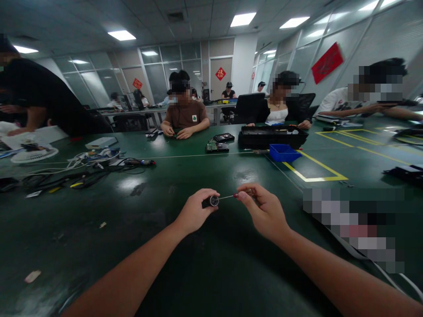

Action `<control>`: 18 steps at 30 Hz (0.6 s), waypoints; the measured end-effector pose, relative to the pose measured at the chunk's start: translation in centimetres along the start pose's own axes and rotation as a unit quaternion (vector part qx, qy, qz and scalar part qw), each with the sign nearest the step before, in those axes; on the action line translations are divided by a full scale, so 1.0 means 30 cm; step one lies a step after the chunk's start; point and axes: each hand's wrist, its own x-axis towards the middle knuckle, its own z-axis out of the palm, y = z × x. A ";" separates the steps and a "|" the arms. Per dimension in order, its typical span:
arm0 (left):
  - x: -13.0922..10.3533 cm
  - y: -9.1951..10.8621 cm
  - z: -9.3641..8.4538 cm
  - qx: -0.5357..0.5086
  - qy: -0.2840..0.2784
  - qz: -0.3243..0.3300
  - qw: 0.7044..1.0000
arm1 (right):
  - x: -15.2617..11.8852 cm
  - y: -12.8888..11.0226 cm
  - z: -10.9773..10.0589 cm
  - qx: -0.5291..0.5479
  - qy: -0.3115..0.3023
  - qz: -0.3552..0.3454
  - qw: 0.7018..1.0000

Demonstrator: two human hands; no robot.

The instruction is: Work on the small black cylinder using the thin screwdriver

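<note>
A small dark cylindrical part (214,201) with a pale ring at its end is gripped between the thumb and fingers of my left hand (195,210). Just to the right, my right hand (266,211) pinches a thin screwdriver (235,195) by its red and dark handle. The metal shaft points left, its tip at or very close to the ringed end of the part. Both hands are above the green table (211,281). My right fingers partly hide the handle.
Cables (86,165) and a white fan-like part (35,153) lie at the left. Farther back are circuit boards (217,145), a black housing (272,137) and a blue tray (284,152). Several people sit across the table. A blurred-out item (357,229) lies at the right.
</note>
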 end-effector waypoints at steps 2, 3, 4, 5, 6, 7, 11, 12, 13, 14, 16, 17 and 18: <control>-0.002 0.000 0.003 0.002 -0.006 0.003 1.000 | 0.002 0.001 0.002 -0.017 -0.007 -0.003 1.000; -0.003 0.000 0.005 0.006 -0.006 -0.004 1.000 | 0.003 0.001 0.003 -0.025 -0.008 -0.004 1.000; -0.005 0.000 0.006 0.011 -0.004 -0.013 1.000 | 0.004 0.002 0.004 -0.031 -0.008 -0.005 0.999; -0.005 0.000 0.007 0.015 -0.001 -0.020 1.000 | 0.005 0.002 0.004 -0.034 -0.007 -0.007 0.999; -0.006 0.001 0.007 0.019 0.002 -0.024 1.000 | 0.005 0.001 0.004 -0.036 -0.004 -0.008 0.999; -0.006 0.003 0.007 0.022 0.004 -0.026 0.999 | 0.006 0.000 0.004 -0.036 0.000 -0.010 0.999; -0.003 0.007 0.002 0.024 0.011 -0.019 0.999 | 0.006 -0.009 -0.001 -0.053 0.011 -0.004 0.999; -0.002 0.008 0.001 0.025 0.012 -0.020 0.999 | 0.007 -0.012 -0.002 -0.060 0.012 -0.002 0.998; -0.002 0.008 -0.001 0.027 0.013 -0.022 0.999 | 0.008 -0.013 -0.004 -0.069 0.014 -0.001 0.998; -0.001 0.007 -0.001 0.030 0.013 -0.024 0.999 | 0.009 -0.014 -0.006 -0.078 0.018 -0.001 0.997; -0.002 0.003 -0.002 0.036 0.009 -0.022 0.999 | 0.013 -0.015 -0.008 -0.099 0.028 -0.003 0.995; -0.002 0.000 -0.001 0.037 0.005 -0.019 0.999 | 0.015 -0.014 -0.010 -0.110 0.033 -0.003 0.993; -0.002 -0.003 -0.001 0.039 0.000 -0.015 0.999 | 0.016 -0.013 -0.011 -0.121 0.036 -0.004 0.992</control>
